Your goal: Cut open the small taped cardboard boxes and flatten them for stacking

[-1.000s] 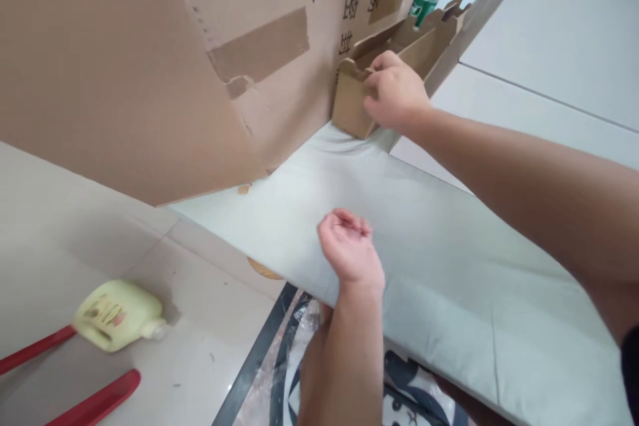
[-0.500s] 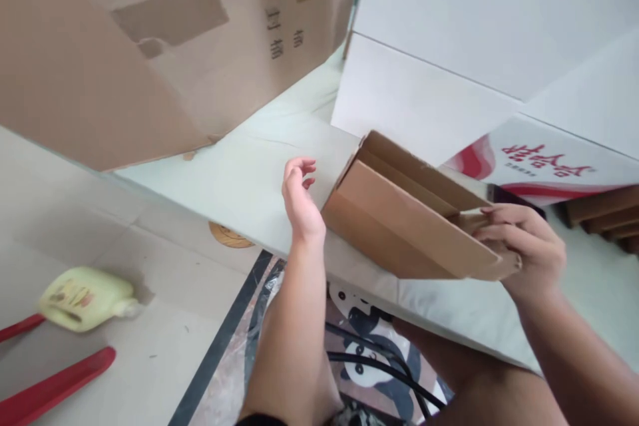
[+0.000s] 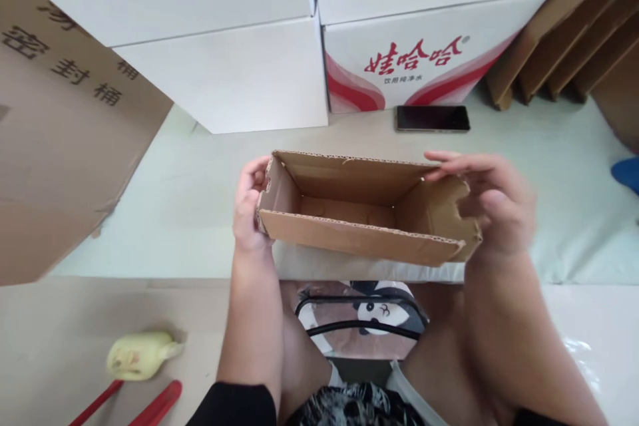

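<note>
One box (image 3: pixel 359 243) between hands (image 3: pixel 248 210) (image 3: pixel 499 203), seemingly snug.

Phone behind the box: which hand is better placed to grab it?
Probably the right hand: the phone lies just beyond it; the left hand holds the far end of the box.

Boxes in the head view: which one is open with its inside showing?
The small brown box held between the left hand and right hand; the white boxes behind it are shut.
</note>
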A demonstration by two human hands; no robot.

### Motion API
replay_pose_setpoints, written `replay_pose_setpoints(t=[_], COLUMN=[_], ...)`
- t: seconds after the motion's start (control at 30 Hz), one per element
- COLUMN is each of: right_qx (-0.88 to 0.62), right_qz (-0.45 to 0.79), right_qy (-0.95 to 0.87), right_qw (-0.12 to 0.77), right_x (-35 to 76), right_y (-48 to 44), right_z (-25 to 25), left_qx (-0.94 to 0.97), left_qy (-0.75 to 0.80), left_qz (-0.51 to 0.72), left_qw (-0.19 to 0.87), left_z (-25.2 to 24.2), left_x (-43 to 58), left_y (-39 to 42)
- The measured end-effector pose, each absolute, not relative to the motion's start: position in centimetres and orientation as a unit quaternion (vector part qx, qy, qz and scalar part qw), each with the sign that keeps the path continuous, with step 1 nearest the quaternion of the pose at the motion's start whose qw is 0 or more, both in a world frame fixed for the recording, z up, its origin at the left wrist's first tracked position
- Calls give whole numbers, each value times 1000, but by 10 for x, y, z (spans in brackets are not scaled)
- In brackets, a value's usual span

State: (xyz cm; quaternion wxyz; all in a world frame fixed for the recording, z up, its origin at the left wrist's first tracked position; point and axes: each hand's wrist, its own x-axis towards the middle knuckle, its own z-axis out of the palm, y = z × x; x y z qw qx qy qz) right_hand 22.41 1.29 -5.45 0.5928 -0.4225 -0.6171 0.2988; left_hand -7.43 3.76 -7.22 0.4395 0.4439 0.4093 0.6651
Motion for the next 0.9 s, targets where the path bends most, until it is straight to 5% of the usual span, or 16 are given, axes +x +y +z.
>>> replay_pose_setpoints(t=[0.4, 0.9], right_qx=[-398, -375], right_qz=[408, 470], right_qy=[-669, -625], right_qw=[477, 498], right_x=[234, 237], right_y=[4, -2], right_z=[-46, -44], left_qx=[443, 487], left_qy=[447, 474], left_qz=[603, 587], left_qw=[490, 440], left_z=[-60, -44], left_x=[-69, -64], left_y=[18, -2])
